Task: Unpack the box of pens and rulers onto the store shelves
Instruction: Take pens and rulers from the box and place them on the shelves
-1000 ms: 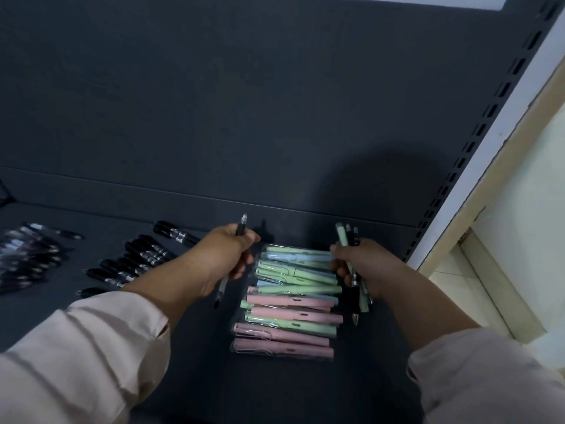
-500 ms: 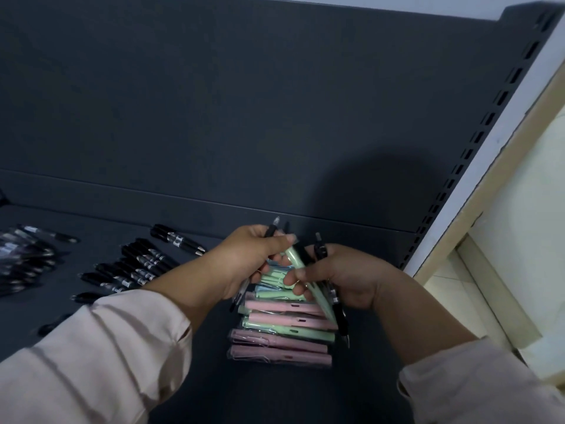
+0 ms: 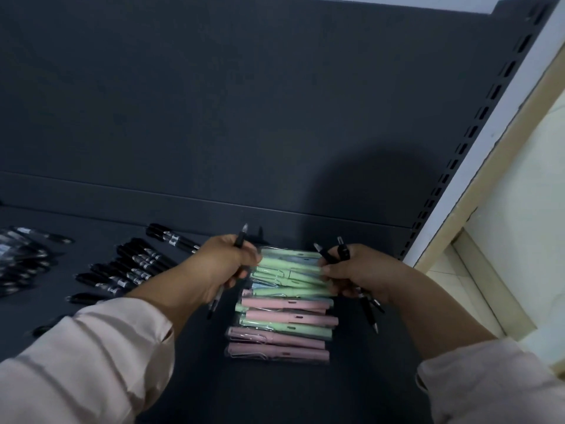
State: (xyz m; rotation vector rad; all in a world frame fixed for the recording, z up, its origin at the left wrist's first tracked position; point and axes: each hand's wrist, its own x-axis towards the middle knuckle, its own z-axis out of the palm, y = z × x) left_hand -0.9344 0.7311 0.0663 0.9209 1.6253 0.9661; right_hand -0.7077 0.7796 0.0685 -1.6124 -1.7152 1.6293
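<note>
- at the far left edge of the dark shelf lies a bundle of black pens in clear wrap, partly cut off by the frame.
- just right of it, a row of loose black pens lies side by side, all slanted the same way, with one more black pen apart from them near the back panel.
- the left sleeve, pale pink, comes in from the lower left and covers the near end of that row.
- the left hand is curled into a fist round a single black pen; the pen stands steeply, one end sticking up above the knuckles and the other poking out below the palm. the hand sits at the left ends of the upper pastel pens.
- between the two hands, a stack of pastel pens lies flat on the shelf, each crosswise in a clear sleeve: green ones toward the back, pink and green mixed toward the front.
- the right hand is closed round a few black pens, their ends fanning out above the fingers and below the wrist; its fingertips are at the right ends of the upper green pens.
- the right sleeve enters from the lower right.
- a slotted shelf upright runs diagonally along the right side, with a pale wall beyond it.
</note>
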